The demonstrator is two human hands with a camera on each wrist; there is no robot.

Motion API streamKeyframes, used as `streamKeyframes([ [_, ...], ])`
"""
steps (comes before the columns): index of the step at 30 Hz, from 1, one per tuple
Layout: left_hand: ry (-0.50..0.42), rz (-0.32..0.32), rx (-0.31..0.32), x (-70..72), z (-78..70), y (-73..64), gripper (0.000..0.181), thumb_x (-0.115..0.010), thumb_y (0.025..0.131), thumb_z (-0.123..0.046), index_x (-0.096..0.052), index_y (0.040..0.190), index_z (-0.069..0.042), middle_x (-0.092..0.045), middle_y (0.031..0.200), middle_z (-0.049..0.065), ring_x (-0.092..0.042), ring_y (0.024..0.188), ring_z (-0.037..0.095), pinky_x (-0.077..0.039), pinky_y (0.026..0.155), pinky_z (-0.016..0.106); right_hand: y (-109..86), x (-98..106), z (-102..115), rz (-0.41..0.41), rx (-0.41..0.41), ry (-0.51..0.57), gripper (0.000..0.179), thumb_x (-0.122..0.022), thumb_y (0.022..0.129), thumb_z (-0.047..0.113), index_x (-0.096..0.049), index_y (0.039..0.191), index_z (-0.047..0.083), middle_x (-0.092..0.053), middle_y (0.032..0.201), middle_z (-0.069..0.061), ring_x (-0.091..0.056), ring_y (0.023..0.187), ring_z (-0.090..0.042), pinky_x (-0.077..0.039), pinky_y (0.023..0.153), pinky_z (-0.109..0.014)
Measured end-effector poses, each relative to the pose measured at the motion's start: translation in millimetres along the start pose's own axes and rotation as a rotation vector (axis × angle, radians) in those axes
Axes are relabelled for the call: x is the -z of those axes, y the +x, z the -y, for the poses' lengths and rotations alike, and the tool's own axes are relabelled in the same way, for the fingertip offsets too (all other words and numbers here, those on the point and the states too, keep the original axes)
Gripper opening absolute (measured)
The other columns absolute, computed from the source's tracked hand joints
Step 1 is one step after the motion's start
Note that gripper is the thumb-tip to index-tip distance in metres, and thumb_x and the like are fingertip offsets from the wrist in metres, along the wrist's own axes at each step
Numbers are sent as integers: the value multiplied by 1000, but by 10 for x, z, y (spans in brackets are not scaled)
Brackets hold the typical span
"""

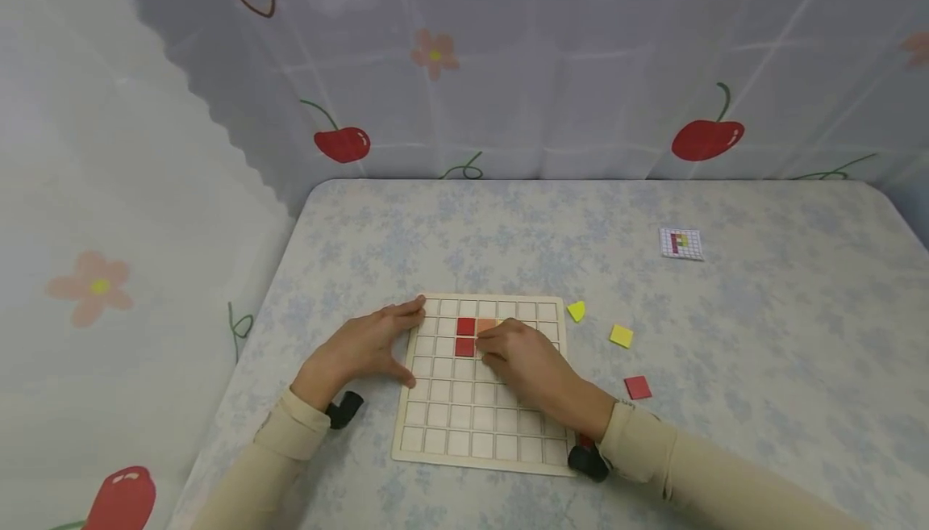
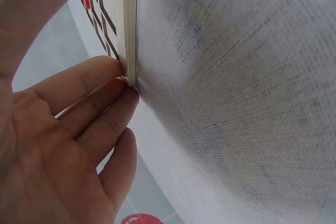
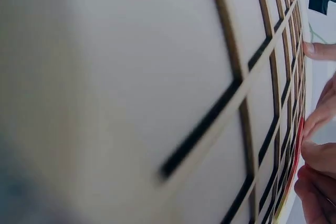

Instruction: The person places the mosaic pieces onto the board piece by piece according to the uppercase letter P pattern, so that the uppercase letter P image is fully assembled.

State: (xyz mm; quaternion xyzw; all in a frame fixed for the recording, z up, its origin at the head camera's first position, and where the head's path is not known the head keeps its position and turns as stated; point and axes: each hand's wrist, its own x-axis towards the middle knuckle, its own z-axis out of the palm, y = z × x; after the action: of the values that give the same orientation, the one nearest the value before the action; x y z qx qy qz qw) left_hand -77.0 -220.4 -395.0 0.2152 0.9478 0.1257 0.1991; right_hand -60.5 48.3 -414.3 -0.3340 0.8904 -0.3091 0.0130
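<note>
Two red tiles (image 1: 465, 336) sit in the third column from the grid board's left edge, in the second and third rows counted from its far edge, with an orange tile (image 1: 485, 325) just right of the farther one. The right wrist view adds a strip of yellow (image 3: 280, 209) near the fingers, too thin to make out. Over the cell right of the nearer red tile, the right hand (image 1: 533, 369) has its thumb and fingers drawn together; whether they pinch a tile I cannot tell. The left hand (image 1: 370, 347) grasps nothing: its fingers and thumb are spread against the left edge of the grid board (image 1: 439, 463), apparently steadying it.

The grid board lies flat on the worktop (image 1: 377, 231), left of its middle and well short of its far edge. Off the board's right edge lie a round-sided yellow piece (image 1: 576, 310) near the far right corner, then a yellow square (image 1: 621, 335), then a red square (image 1: 639, 387). Toward the worktop's far edge rests a small pattern card (image 1: 681, 244).

The step in hand seems to be seating or squaring a tile within its cell. The next move likely calls for lining its edges up with the ridges, pressing it flat and leaving its neighbours undisturbed.
</note>
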Motion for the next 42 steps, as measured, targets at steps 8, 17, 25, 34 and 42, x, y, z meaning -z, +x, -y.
streamKeyframes([
  [8, -4, -6, -11, -8, -9, -1, 103, -90, 67, -40, -41, 150, -6, -23, 162, 4, -31, 144, 31, -43, 102, 51, -315, 212, -163, -21, -140, 19, 29, -75, 87, 6, -74, 116, 4, -71, 115, -5, -63, 110, -21, -53, 90, -38],
  [17, 3, -10, -2, -10, 9, -19, 103, -90, 67, -42, -40, 151, -6, -22, 162, 4, -30, 144, 31, -45, 99, 50, -749, 496, -349, -37, -292, -27, 31, -77, 84, 5, -74, 115, 5, -71, 116, -7, -63, 110, -26, -54, 87, -44],
  [25, 4, -16, -30, -12, 7, -6, 104, -89, 67, -43, -40, 150, -4, -23, 162, 7, -31, 143, 33, -45, 99, 51, -1168, 680, -537, -94, -401, -84, 34, -82, 79, 6, -76, 112, 5, -71, 112, -10, -66, 103, -29, -56, 79, -46],
  [34, 14, -12, -26, 9, 12, -19, 103, -89, 67, -43, -41, 149, -3, -24, 161, 8, -32, 142, 35, -46, 98, 52, -1386, 740, -654, -119, -436, -122, 38, -86, 73, 5, -76, 110, 2, -73, 107, -11, -66, 101, -33, -55, 79, -51],
  [42, 12, -18, -34, 18, -18, -25, 102, -90, 67, -40, -42, 149, -2, -26, 161, 9, -32, 142, 36, -43, 100, 52, -1452, 728, -666, -126, -390, -96, 44, -86, 68, -3, -76, 111, 3, -72, 108, -10, -66, 101, -31, -56, 78, -48],
])
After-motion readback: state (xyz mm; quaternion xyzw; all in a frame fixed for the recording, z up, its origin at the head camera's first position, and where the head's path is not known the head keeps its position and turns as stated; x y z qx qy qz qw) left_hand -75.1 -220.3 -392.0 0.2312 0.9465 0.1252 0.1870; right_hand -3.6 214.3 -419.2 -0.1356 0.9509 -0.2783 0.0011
